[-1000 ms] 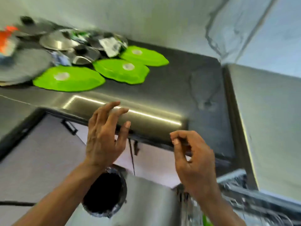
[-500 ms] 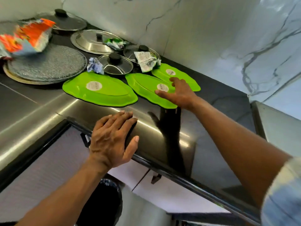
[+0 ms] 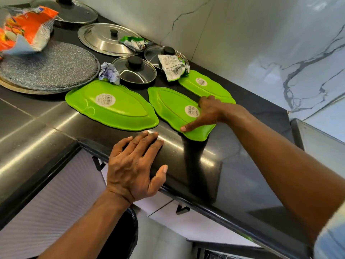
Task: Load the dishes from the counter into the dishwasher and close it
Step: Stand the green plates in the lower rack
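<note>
Three green leaf-shaped plates lie upside down on the black counter [image 3: 233, 165]: a left plate [image 3: 119, 111], a middle plate [image 3: 169, 107] and a far plate [image 3: 211, 88]. My right hand [image 3: 207, 113] lies on the middle plate, fingers spread over its right edge, forefinger stretched toward its near end. My left hand [image 3: 136, 165] rests flat and open on the counter's front edge, just short of the left plate. The dishwasher shows only as a dark sliver at the bottom [image 3: 224, 253].
Behind the plates lie two glass lids [image 3: 136, 71] [image 3: 158, 53], a steel lid [image 3: 106, 38], a dark lid [image 3: 74, 12], a speckled round tray [image 3: 52, 68], crumpled wrappers [image 3: 173, 68] and an orange bag [image 3: 24, 30]. A black bin [image 3: 123, 238] stands below the counter. A marble wall rises behind.
The view has swung up from the space below the counter to the countertop. My right hand reached out onto the middle green plate; my left hand settled flat on the counter edge.
</note>
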A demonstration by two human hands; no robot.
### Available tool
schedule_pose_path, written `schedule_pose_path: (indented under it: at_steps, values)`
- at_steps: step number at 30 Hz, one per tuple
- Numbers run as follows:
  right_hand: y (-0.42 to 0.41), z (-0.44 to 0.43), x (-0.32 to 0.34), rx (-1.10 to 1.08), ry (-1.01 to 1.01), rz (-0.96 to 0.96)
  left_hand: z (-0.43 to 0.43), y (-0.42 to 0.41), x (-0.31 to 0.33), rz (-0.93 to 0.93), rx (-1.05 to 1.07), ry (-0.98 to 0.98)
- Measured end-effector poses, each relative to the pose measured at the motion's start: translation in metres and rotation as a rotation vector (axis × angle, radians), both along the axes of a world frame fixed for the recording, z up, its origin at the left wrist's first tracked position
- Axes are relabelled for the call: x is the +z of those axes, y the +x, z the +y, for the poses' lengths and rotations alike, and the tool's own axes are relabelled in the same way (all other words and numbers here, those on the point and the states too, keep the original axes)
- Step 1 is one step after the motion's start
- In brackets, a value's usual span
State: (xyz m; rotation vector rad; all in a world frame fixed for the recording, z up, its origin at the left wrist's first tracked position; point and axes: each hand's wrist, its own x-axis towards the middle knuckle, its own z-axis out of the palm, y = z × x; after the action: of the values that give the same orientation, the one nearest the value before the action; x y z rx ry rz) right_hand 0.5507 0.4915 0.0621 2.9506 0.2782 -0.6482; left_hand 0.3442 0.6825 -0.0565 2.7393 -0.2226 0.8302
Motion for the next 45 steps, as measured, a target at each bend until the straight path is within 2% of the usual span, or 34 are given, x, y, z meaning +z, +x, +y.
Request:
schedule_pose_path:
  at_steps: [5, 10, 13, 18, 19, 22, 26, 31, 36, 38, 40, 42, 45]
  values:
    - [-0.023, -0.002, -0.003, -0.098, 0.082, -0.011, 0.001, 0.001, -0.001, 0.003, 0.009, -0.005]
    - [-0.013, 0.01, 0.004, -0.328, 0.29, 0.17, 0.0, 0.0, -0.003, 0.002, 0.014, -0.005]
    - [-0.012, -0.005, -0.002, -0.456, 0.562, 0.199, 0.001, 0.0, -0.003, 0.001, 0.012, -0.001]
    - [-0.042, -0.03, -0.009, -0.57, 1.315, 0.112, 0.003, 0.002, -0.006, 0.0, -0.009, 0.019]
    - [-0.053, -0.034, -0.007, -0.594, 1.394, 0.044, 0.004, 0.002, -0.006, 0.006, -0.011, 0.025]
    - [-0.102, -0.06, 0.006, -0.578, 1.384, -0.232, 0.003, 0.001, -0.002, 0.021, -0.012, 0.037]
    - [-0.214, -0.102, 0.031, -0.574, 1.48, -0.376, -0.005, -0.008, 0.0, 0.028, 0.009, 0.013]
    - [-0.367, -0.147, 0.021, -0.648, 1.385, -0.337, -0.055, -0.054, -0.016, 0.057, 0.051, -0.119]
    - [-0.495, -0.178, -0.036, -0.902, 1.28, -0.269, -0.145, -0.15, -0.067, 0.105, -0.121, -0.245]
    - [-0.534, -0.195, -0.072, -1.023, 1.208, -0.238, -0.184, -0.194, -0.102, 0.223, -0.268, -0.365]
    - [-0.568, -0.217, -0.118, -1.179, 1.17, -0.249, -0.222, -0.235, -0.146, 0.453, -0.373, -0.483]
    - [-0.587, -0.235, -0.164, -1.293, 1.104, -0.262, -0.25, -0.27, -0.188, 0.74, -0.388, -0.55]
    - [-0.599, -0.266, -0.239, -1.314, 0.959, -0.28, -0.294, -0.311, -0.26, 1.13, -0.336, -0.506]
